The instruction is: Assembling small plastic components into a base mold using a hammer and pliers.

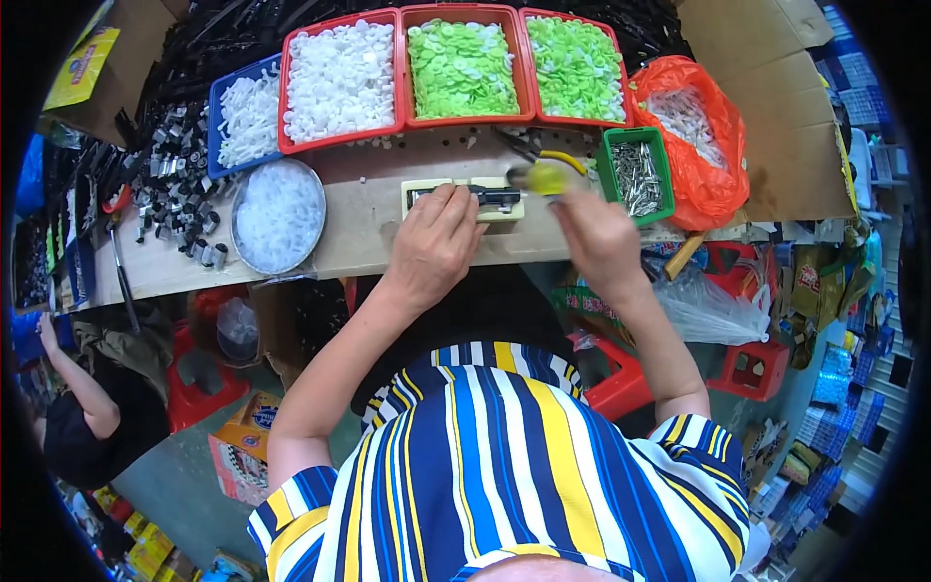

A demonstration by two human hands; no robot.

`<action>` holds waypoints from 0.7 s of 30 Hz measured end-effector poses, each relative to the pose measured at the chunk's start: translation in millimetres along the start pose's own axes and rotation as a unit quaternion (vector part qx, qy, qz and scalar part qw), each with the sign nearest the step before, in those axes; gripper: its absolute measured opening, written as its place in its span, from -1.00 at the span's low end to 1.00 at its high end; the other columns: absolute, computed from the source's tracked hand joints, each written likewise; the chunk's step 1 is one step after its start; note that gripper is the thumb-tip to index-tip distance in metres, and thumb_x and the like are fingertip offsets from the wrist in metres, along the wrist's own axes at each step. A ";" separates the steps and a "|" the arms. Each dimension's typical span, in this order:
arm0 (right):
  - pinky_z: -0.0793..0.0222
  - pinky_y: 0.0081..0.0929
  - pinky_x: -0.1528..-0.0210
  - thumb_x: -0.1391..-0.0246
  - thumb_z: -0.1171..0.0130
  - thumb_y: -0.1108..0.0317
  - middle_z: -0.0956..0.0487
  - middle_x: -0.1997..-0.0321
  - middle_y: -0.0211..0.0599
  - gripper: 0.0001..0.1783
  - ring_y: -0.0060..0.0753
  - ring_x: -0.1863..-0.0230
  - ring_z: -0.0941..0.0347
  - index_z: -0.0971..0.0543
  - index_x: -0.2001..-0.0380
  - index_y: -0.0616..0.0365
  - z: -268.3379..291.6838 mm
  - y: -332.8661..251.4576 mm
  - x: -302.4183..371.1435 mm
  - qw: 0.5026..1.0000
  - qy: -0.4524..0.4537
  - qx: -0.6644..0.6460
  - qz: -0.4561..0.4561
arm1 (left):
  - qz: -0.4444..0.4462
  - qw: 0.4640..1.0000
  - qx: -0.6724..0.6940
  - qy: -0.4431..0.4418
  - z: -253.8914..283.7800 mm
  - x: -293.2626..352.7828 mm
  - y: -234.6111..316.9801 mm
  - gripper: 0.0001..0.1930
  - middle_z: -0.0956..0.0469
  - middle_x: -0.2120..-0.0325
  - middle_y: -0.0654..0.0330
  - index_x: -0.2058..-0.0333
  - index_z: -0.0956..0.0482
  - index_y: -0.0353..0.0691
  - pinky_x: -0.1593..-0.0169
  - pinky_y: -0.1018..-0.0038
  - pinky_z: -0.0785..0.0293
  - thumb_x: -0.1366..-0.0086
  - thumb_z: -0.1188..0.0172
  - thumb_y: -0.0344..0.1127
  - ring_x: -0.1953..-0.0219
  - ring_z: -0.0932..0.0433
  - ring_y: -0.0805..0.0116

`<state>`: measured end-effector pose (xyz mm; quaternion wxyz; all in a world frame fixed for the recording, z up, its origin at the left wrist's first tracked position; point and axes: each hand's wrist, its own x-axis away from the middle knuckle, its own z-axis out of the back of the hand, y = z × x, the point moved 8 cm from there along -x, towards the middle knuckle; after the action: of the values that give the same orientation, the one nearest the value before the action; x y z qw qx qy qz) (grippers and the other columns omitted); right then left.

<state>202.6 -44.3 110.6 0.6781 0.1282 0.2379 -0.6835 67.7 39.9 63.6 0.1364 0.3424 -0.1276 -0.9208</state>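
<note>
A long black part [497,197] lies in a cream-coloured block [502,212] on the bench. The fingers of my left hand [438,241] are pressed together over the part's left end, holding it down in the block. Closed beside the block's right end, my right hand [603,241] grips a mallet-like tool [545,178] with a yellow and dark head. Motion smears that tool, so its exact kind is unclear, and its handle is mostly hidden in the fist. Its head hovers near the right end of the black part.
Red trays hold white pieces [341,78] and green pieces [464,68]. A round dish [278,217] stands left, a green box of metal pins [636,177] and an orange bag [703,145] right. Yellow-handled pliers [561,159] lie behind the block. Another person's arm [82,383] shows at far left.
</note>
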 end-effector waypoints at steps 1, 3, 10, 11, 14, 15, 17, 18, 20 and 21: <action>-0.37 -0.27 0.46 -0.09 -0.29 0.37 -0.53 0.48 -0.23 -0.62 -0.18 0.48 -0.52 -0.54 0.01 0.19 -28.0 9.1 12.7 0.987 -0.145 0.055 -0.036 | -0.001 1.000 0.002 0.001 -1.2 -0.9 -1.5 -0.69 -0.55 0.13 0.00 0.15 -0.60 -0.44 -0.02 0.23 -0.49 -0.10 -0.34 -0.47 0.02 -0.53 0.04; -0.36 -0.26 0.46 -0.09 -0.29 0.36 -0.54 0.47 -0.22 -0.63 -0.17 0.47 -0.52 -0.54 0.02 0.20 -13.2 6.7 8.4 0.994 -0.094 0.023 -0.039 | -0.012 1.000 -0.011 -0.003 -2.8 3.4 -3.4 -0.68 -0.56 0.14 0.01 0.15 -0.60 -0.43 -0.02 0.25 -0.50 -0.09 -0.35 -0.46 0.03 -0.54 0.06; -0.43 -0.18 0.41 -0.15 -0.24 0.33 -0.58 0.44 -0.11 -0.62 -0.07 0.49 -0.53 -0.54 -0.04 0.14 -16.6 19.1 22.3 0.995 -0.077 0.013 -0.059 | -0.018 1.000 -0.005 -0.002 0.1 -1.8 -2.3 -0.68 -0.56 0.15 0.03 0.15 -0.61 -0.43 0.00 0.26 -0.50 -0.09 -0.35 -0.46 0.05 -0.55 0.08; -0.46 -0.16 0.40 -0.16 -0.23 0.32 -0.59 0.44 -0.08 -0.62 -0.05 0.48 -0.54 -0.54 -0.04 0.13 -16.6 29.4 27.9 0.993 -0.081 0.005 -0.086 | -0.018 1.000 -0.004 -0.004 0.1 -1.2 -1.6 -0.69 -0.56 0.15 0.03 0.16 -0.61 -0.42 0.01 0.26 -0.50 -0.10 -0.35 -0.46 0.06 -0.55 0.07; -0.47 -0.13 0.39 -0.19 -0.19 0.31 -0.61 0.38 0.00 -0.66 0.01 0.40 -0.58 -0.55 -0.02 0.14 7.3 66.1 21.6 0.992 -0.011 0.001 -0.125 | -0.006 1.000 0.008 -0.012 0.7 -4.6 -3.0 -0.71 -0.56 0.17 0.03 0.17 -0.61 -0.41 0.01 0.25 -0.50 -0.10 -0.35 -0.46 0.06 -0.55 0.07; -0.46 -0.11 0.38 -0.20 -0.18 0.30 -0.62 0.36 0.03 -0.67 0.04 0.38 -0.58 -0.55 0.00 0.15 16.3 86.3 20.4 0.989 0.003 0.028 -0.148 | 0.007 1.000 0.018 -0.016 1.0 -6.0 -6.0 -0.72 -0.56 0.18 0.03 0.18 -0.61 -0.40 0.01 0.25 -0.50 -0.10 -0.35 -0.45 0.07 -0.55 0.06; -0.46 -0.06 0.33 -0.21 -0.14 0.30 -0.62 0.32 0.05 -0.69 0.11 0.33 -0.58 -0.55 0.02 0.19 30.2 129.3 8.4 0.979 0.020 0.061 -0.191 | 0.022 0.999 0.032 -0.019 2.4 -6.3 -10.1 -0.71 -0.55 0.19 0.03 0.18 -0.60 -0.38 0.02 0.23 -0.49 -0.10 -0.36 -0.45 0.09 -0.54 0.05; -0.45 -0.07 0.32 -0.23 -0.14 0.32 -0.62 0.32 0.07 -0.71 0.11 0.33 -0.58 -0.56 0.03 0.21 40.1 152.1 10.8 0.974 0.033 0.102 -0.197 | 0.031 0.999 0.036 -0.013 4.7 -11.9 -10.2 -0.70 -0.54 0.18 0.03 0.17 -0.60 -0.37 0.03 0.23 -0.49 -0.10 -0.36 -0.45 0.10 -0.54 0.04; -0.43 -0.09 0.31 -0.25 -0.13 0.33 -0.62 0.31 0.09 -0.72 0.11 0.33 -0.58 -0.57 0.05 0.24 47.7 197.1 19.3 0.968 0.051 0.143 -0.202 | 0.048 0.998 0.036 -0.009 3.5 -19.9 -10.9 -0.70 -0.53 0.17 0.03 0.15 -0.59 -0.34 0.02 0.22 -0.46 -0.11 -0.35 -0.45 0.06 -0.50 0.03; -0.44 -0.04 0.26 -0.24 -0.11 0.31 -0.62 0.29 0.07 -0.72 0.13 0.28 -0.57 -0.58 0.05 0.21 45.3 217.3 25.0 0.960 0.024 0.179 -0.216 | 0.047 0.998 0.036 -0.010 3.5 -21.9 -9.8 -0.70 -0.53 0.17 0.03 0.15 -0.59 -0.34 0.02 0.22 -0.46 -0.11 -0.35 -0.45 0.06 -0.50 0.03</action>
<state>422.8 -81.4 104.1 0.4746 0.2095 0.1495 -0.8418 79.7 57.0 76.0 0.1654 0.3316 -0.1778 -0.9116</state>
